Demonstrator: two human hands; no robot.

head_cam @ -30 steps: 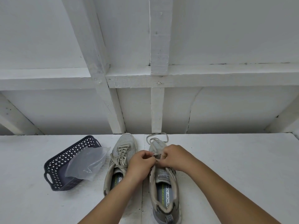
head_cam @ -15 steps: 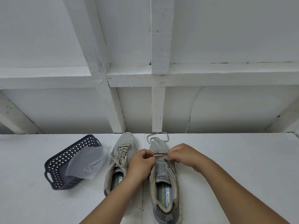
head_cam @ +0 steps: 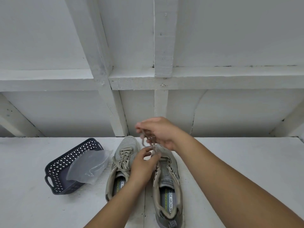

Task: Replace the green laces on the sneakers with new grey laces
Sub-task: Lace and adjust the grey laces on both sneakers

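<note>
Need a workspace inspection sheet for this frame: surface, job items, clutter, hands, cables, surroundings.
Surface: white painted table, scuffed, with a seam down the middle.
Job's things: left sneaker fully laced; right sneaker with eyelets bare; pulled lace bunched above its toe.
Clutter: dark perforated basket left of the shoes, clear plastic bag lying over its rim.
Hands: left hand pinches the lace low; right hand grips the bunch higher, blurred.
Cables: nothing seen.
Surroundings: white wall with white timber framing behind the table.

"memory foa" on right insole [head_cam: 171,201]
</note>
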